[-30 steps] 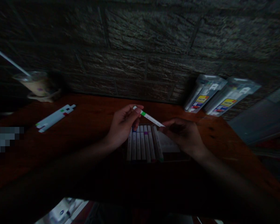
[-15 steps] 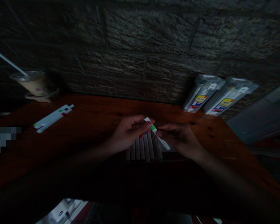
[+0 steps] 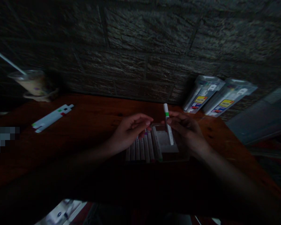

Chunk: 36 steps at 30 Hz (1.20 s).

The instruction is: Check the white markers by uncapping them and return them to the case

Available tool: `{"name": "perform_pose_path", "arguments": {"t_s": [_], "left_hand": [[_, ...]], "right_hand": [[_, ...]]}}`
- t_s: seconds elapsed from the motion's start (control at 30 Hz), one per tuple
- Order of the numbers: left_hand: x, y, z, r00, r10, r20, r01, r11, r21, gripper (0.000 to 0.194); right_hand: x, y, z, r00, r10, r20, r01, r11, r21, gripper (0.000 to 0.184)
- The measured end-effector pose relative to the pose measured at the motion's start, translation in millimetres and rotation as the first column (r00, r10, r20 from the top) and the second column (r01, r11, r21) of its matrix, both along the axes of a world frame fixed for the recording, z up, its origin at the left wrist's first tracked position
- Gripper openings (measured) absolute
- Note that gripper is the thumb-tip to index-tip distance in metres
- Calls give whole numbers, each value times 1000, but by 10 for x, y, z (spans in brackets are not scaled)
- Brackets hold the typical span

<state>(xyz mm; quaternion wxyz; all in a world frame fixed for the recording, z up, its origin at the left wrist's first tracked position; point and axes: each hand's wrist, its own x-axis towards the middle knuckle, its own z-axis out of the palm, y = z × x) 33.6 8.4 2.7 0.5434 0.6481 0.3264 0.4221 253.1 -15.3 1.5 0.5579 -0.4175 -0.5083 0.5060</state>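
Note:
My right hand (image 3: pixel 186 130) pinches a white marker with a green band (image 3: pixel 168 125), held nearly upright over a clear open case (image 3: pixel 172 149). The case's left half holds a row of several white markers (image 3: pixel 142 147). My left hand (image 3: pixel 131 131) hovers over the far ends of that row with its fingers curled loosely and nothing visible in them. Both hands are above the dark wooden table (image 3: pixel 91 125). The scene is very dim.
Two clear marker packs (image 3: pixel 203 93) (image 3: pixel 229 97) lean against the stone wall at the back right. Loose white markers (image 3: pixel 51 118) lie at the left. A drink cup with a straw (image 3: pixel 32 83) stands at the far left. Papers show at the bottom edge.
The green-banded marker passed from my left hand to my right hand and swung from slanted to nearly upright over the case. My left hand dropped towards the row of markers.

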Motion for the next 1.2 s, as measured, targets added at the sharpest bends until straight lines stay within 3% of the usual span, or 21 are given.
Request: {"name": "perform_pose_path", "arguments": {"t_s": [0.23, 0.4, 0.57, 0.67, 1.0, 1.2], "left_hand": [[-24, 22, -31, 999, -14, -37, 16, 999, 39, 15], [-39, 23, -95, 996, -45, -73, 52, 994, 99, 14], [-47, 3, -97, 989, -47, -141, 86, 954, 286, 13], [-47, -15, -83, 986, -51, -160, 103, 937, 333, 14], [-52, -6, -100, 982, -21, -187, 91, 924, 372, 13], [-38, -20, -84, 988, -12, -154, 62, 943, 328, 14]], "right_hand": [[0, 31, -7, 992, -15, -124, 10, 999, -40, 51], [-1, 28, 17, 992, 7, -128, -11, 1000, -28, 61], [26, 40, 10, 977, 7, -214, -37, 990, -134, 56], [49, 52, 0, 971, 31, -237, -72, 983, -167, 48], [32, 22, 15, 969, 98, -227, -140, 974, -177, 55], [26, 21, 6, 985, 137, -107, -149, 982, -119, 41]]}}
